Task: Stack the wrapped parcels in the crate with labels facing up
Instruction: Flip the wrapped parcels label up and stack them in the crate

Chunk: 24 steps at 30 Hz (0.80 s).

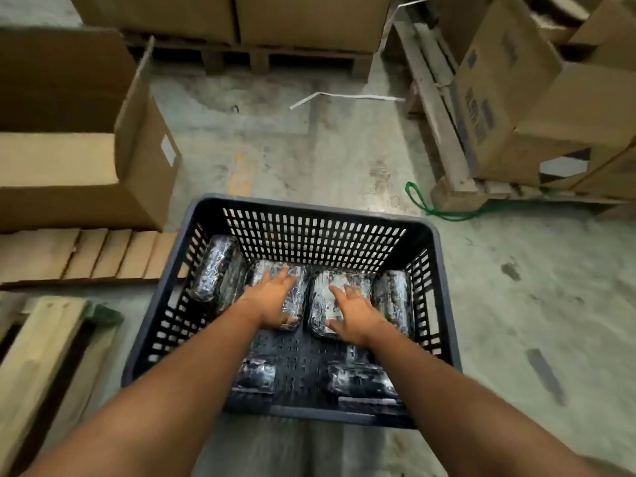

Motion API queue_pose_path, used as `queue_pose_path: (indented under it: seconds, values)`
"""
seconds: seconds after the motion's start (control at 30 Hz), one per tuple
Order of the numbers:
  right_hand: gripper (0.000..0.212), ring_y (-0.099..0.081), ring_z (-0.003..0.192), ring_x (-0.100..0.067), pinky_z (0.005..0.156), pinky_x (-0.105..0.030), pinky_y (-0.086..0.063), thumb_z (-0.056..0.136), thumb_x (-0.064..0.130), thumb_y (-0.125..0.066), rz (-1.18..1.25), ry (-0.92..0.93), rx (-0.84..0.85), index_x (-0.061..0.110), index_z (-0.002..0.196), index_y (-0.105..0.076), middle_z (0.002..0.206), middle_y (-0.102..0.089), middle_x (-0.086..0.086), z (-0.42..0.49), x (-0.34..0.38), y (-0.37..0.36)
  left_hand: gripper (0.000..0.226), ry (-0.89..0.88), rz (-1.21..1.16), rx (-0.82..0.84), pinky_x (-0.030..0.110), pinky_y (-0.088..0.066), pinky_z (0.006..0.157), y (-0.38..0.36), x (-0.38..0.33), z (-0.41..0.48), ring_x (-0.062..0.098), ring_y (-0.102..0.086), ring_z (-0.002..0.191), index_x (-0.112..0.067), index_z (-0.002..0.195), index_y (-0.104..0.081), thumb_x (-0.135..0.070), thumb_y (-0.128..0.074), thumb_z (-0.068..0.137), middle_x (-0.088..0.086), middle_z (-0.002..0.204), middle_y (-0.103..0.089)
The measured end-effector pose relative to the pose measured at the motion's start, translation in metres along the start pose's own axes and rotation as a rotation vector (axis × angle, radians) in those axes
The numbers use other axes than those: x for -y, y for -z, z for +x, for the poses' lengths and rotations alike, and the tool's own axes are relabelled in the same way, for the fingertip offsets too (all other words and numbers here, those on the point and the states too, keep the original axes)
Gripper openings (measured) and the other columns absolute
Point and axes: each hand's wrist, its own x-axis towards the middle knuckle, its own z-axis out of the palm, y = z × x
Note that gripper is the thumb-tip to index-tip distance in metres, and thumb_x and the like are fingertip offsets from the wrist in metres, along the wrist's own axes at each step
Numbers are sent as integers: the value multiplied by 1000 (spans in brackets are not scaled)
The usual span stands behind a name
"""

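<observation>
A dark slotted plastic crate (444, 270) stands on the concrete floor in front of me. Several parcels in clear wrap over dark print lie inside it. My left hand (272, 297) rests flat on a parcel (296, 297) in the far row, fingers spread. My right hand (354, 311) lies flat on the parcel (323, 304) beside it. A parcel (215, 270) leans against the left wall and another (394, 297) lies by the right wall. Two more parcels (256, 375) (358, 378) sit near the front wall, partly hidden by my forearms. Labels are too blurred to read.
An open cardboard box (86, 173) stands to the left, with flattened cardboard (86, 256) in front of it. Wooden pallets (437, 111) carry cartons (516, 108) at the right and back. A green cord (433, 208) lies on the floor by the pallet foot. A wooden beam (38, 356) sits at the lower left.
</observation>
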Motion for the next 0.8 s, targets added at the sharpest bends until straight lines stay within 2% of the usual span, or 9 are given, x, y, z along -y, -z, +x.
queue_pose_path:
  seconds: [0.1,0.2,0.33,0.4,0.53,0.6,0.67,0.73,0.8]
  values:
    - [101,19,153,-38,120,-58,-5,95,45,-66,-79,-13,72,38,162,10,166,24,-13,22,-20,-21,106,-35,17,37,68,-9,115,-21,13,28,35,30,144,-37,156,11,-27,-70,89,-7,159,33]
    - [116,34,143,-42,119,-58,-4,88,41,-78,-101,16,94,46,158,14,153,45,-13,33,-30,-41,106,-51,27,96,70,4,112,-48,25,44,36,38,139,-39,152,19,-31,-67,91,-7,157,35]
    - [131,37,142,-41,120,-54,-1,78,24,-88,-57,-17,41,55,154,14,152,49,-7,42,-32,-57,108,-47,43,61,69,17,107,-73,35,53,39,41,134,-39,144,29,-23,-65,93,-4,156,38]
    - [133,39,141,-41,122,-60,-1,78,15,-87,-95,-32,17,54,154,14,154,47,-9,45,-33,-61,109,-53,39,54,68,18,104,-76,34,57,40,42,133,-40,143,30,-22,-65,93,-5,155,38]
    - [131,38,142,-43,123,-62,-13,81,-6,-76,-140,-31,-19,52,156,15,156,44,-12,51,-34,-64,111,-47,31,23,63,23,99,-83,37,65,40,43,132,-41,144,30,-22,-66,92,-7,154,40]
    - [127,36,143,-43,123,-63,-11,82,-7,-73,-156,-23,-8,49,157,13,158,41,-14,52,-32,-62,112,-53,15,17,62,25,97,-86,38,65,39,43,132,-42,144,29,-21,-67,91,-8,154,39]
    - [124,30,146,-43,121,-64,-3,81,0,-77,-134,-37,11,45,159,8,162,32,-14,50,-30,-57,112,-56,-10,20,62,26,98,-86,38,63,38,42,133,-43,145,26,-22,-68,90,-8,155,37]
    - [115,15,152,-45,121,-60,-7,80,8,-81,-114,-24,-3,34,162,-5,169,11,-13,48,-28,-44,111,-63,-35,-4,62,26,98,-83,37,63,37,41,134,-44,146,22,-23,-70,88,-8,156,35]
    - [99,-20,153,-42,123,-50,-25,80,10,-83,-88,21,-56,21,161,-27,168,-21,-16,45,-26,-27,111,-63,-65,-5,63,26,98,-77,35,61,37,40,134,-42,149,17,-22,-73,86,-8,157,31]
